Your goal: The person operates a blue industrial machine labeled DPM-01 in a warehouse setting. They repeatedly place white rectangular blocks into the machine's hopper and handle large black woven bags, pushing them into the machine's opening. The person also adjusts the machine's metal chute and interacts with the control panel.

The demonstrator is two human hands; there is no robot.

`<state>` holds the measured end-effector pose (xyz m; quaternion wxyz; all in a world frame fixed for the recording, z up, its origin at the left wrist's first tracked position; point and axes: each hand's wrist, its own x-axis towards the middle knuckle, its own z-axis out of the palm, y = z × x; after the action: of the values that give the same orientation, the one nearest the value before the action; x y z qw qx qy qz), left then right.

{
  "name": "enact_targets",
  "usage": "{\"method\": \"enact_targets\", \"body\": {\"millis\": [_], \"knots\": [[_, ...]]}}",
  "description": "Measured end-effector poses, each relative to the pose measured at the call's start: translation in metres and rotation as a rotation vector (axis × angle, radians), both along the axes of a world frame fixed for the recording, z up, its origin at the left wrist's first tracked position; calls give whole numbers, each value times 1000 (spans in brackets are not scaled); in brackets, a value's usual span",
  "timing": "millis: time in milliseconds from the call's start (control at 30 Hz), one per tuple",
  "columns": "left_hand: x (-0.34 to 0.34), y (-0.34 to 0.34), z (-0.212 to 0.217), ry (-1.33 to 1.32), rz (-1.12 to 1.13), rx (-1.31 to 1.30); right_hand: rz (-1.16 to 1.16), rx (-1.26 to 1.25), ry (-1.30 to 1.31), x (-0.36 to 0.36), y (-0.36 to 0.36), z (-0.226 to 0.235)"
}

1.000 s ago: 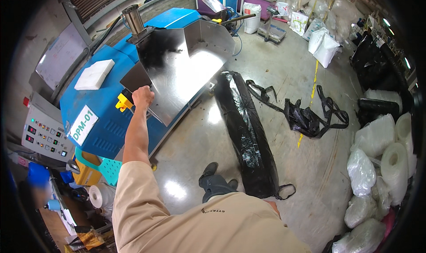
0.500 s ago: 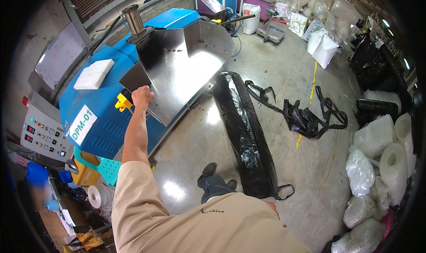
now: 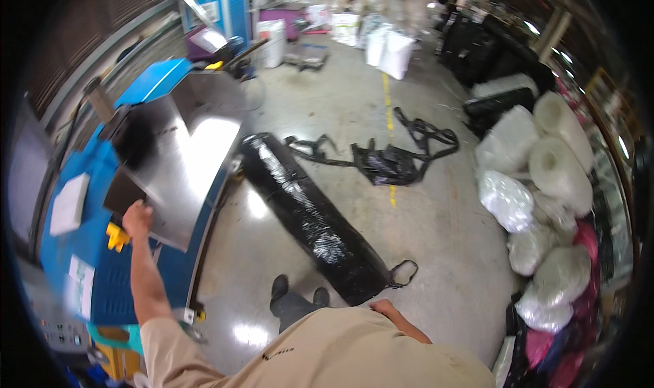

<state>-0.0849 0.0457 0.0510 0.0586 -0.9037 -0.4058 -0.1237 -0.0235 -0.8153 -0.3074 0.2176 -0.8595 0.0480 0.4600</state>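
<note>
Left hand (image 3: pixel 138 219) curled at metal chute (image 3: pixel 178 166), grasp hidden; right hand (image 3: pixel 384 308) near black roll (image 3: pixel 315 219), grasp unclear.

More of the right hand (image 3: pixel 383 307) now shows.

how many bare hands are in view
2: the left hand is at the edge of the metal hopper; the right hand, fingers hard to make out, shows by the near end of the black bundle.

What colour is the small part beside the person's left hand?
Yellow. The small part beside the left hand shows best in the head view.
</note>
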Motion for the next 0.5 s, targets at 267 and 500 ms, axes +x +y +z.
{"method": "enact_targets", "body": {"millis": [267, 500], "knots": [[31, -9, -1, -58, 14, 42, -279, -3, 63, -11, 2, 5], [25, -15, 6, -62, 17, 38, -223, -46, 121, -7, 4, 1]]}}
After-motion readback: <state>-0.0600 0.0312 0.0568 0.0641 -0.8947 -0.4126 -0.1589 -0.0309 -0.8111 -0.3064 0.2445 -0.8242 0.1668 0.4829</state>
